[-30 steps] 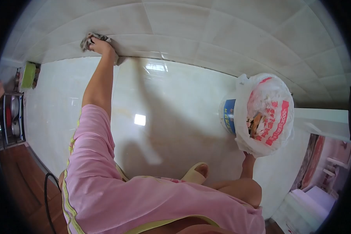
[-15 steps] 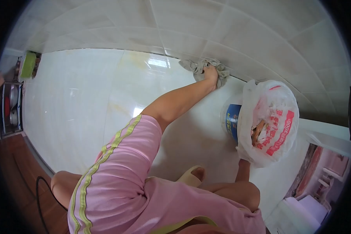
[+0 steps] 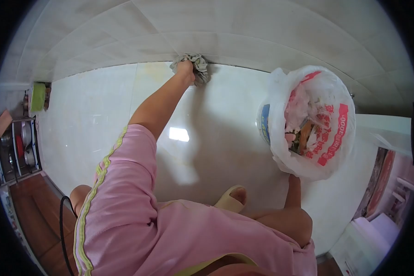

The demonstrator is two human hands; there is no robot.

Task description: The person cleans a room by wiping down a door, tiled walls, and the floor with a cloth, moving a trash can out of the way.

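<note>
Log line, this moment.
left hand: holds crumpled grey cloth by pale tiled wall | right hand: mostly hidden by white plastic bag lining blue-labelled bucket

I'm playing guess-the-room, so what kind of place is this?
Probably a home kitchen: the rack holds what look like pots, and the wall is tiled.

A crumpled grey cloth (image 3: 201, 70) lies bunched against the wall (image 3: 244, 32).
</note>
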